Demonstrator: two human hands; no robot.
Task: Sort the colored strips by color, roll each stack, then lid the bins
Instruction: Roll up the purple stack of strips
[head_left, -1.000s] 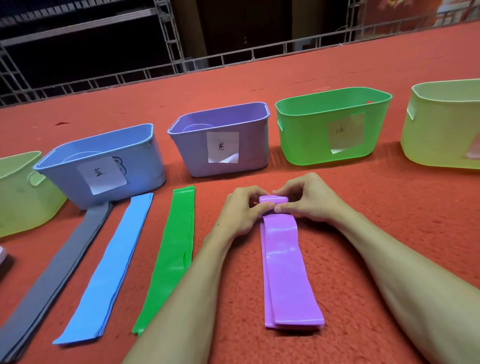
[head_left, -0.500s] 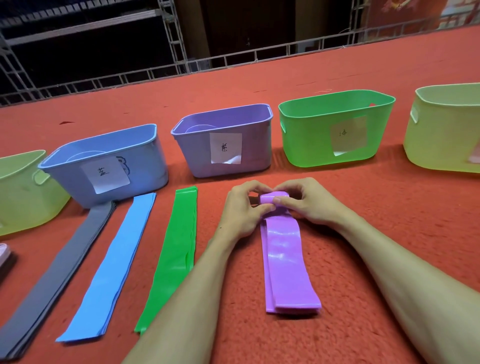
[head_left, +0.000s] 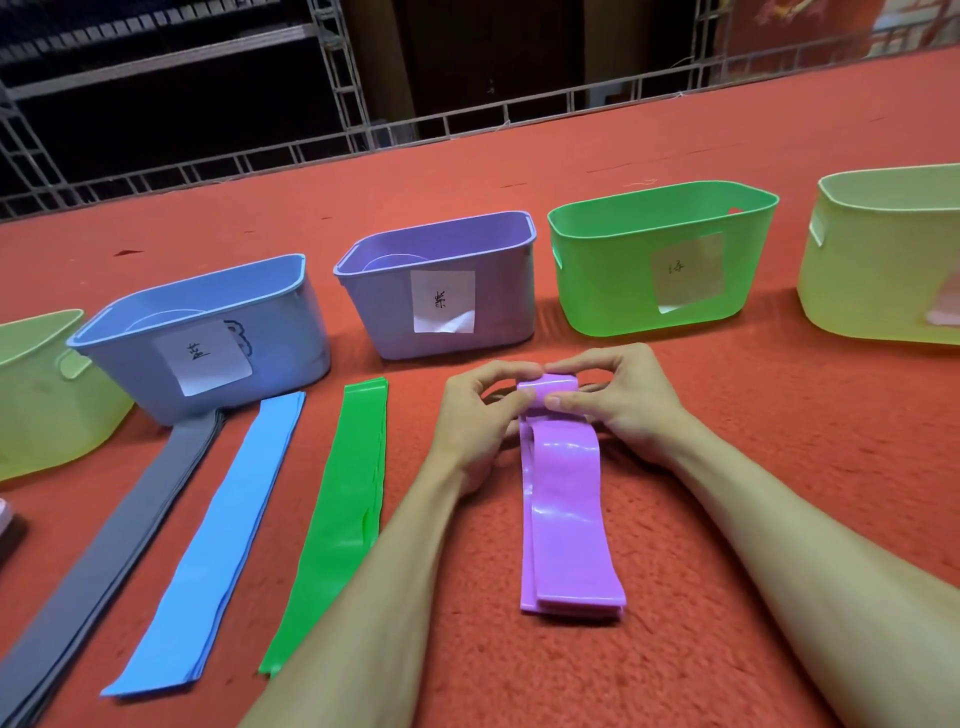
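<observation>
I count five bins in the far row: a left yellow-green bin (head_left: 47, 395), a blue bin (head_left: 291, 332), a purple bin (head_left: 498, 291), a green bin (head_left: 613, 280) and a right yellow-green bin (head_left: 883, 260). Nearer lie four stacks: grey stack (head_left: 114, 545), blue stack (head_left: 223, 540), green stack (head_left: 343, 519), purple stack (head_left: 566, 519).
</observation>
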